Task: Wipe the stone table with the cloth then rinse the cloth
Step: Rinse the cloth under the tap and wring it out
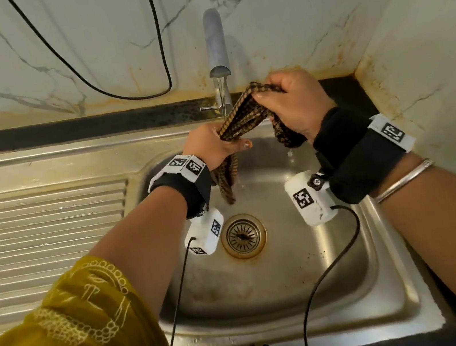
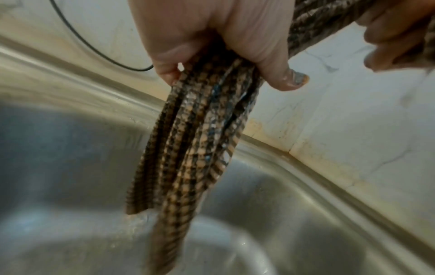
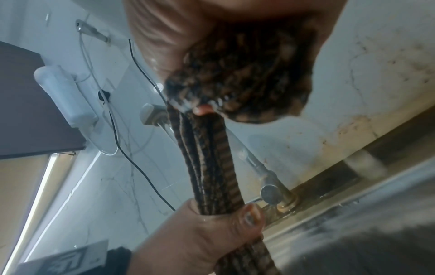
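A wet brown-and-tan checked cloth (image 1: 241, 116) is bunched into a rope above the steel sink (image 1: 270, 286). My left hand (image 1: 210, 145) grips its lower part, and one end hangs from that fist toward the basin (image 2: 179, 158). My right hand (image 1: 293, 104) grips the upper part, higher and to the right, close under the tap (image 1: 215, 45). In the right wrist view the cloth (image 3: 207, 158) runs taut from the right fist down to the left hand (image 3: 202, 240). Drops fall below the right hand.
The drain (image 1: 243, 236) lies under my wrists. A ridged draining board (image 1: 43, 228) stretches left of the basin. Marble-patterned wall tiles (image 1: 79, 46) rise behind, with a black cable (image 1: 158, 33) hanging on them. A side wall (image 1: 426, 49) closes the right.
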